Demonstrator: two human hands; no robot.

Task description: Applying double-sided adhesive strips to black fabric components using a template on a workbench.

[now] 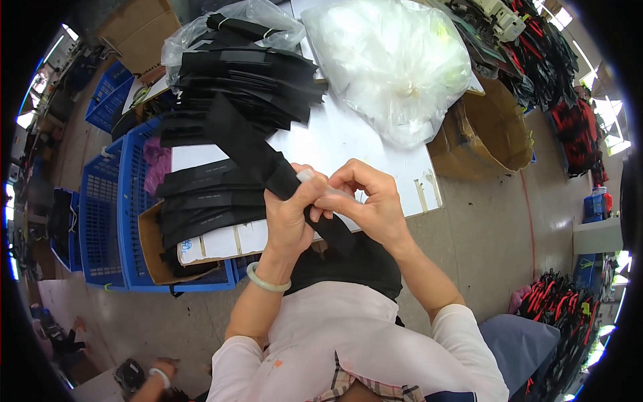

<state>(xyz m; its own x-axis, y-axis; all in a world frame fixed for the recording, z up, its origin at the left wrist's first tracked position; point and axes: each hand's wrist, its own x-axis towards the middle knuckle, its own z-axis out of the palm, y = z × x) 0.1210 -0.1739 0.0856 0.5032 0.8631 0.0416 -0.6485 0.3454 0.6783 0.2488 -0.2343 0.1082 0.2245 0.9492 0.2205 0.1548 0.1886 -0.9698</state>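
My left hand (289, 213) grips a long black strap (248, 144) that runs up and left from my fingers. My right hand (365, 197) pinches a small clear plastic piece (315, 179) at the strap, fingertips touching the left thumb. The strap's lower end drops toward my lap under both hands. A pale green bangle (266, 280) sits on my left wrist. Just left of my hands, folded black straps (207, 201) lie stacked on the white table (348, 144).
A taller heap of black straps (244, 84) and a bulging clear plastic bag (395, 63) lie at the table's far side. Blue crates (110, 214) stand left, a cardboard box (492, 130) right. Red-and-black goods (559, 311) lie on the floor. Another person's hand (157, 378) shows bottom left.
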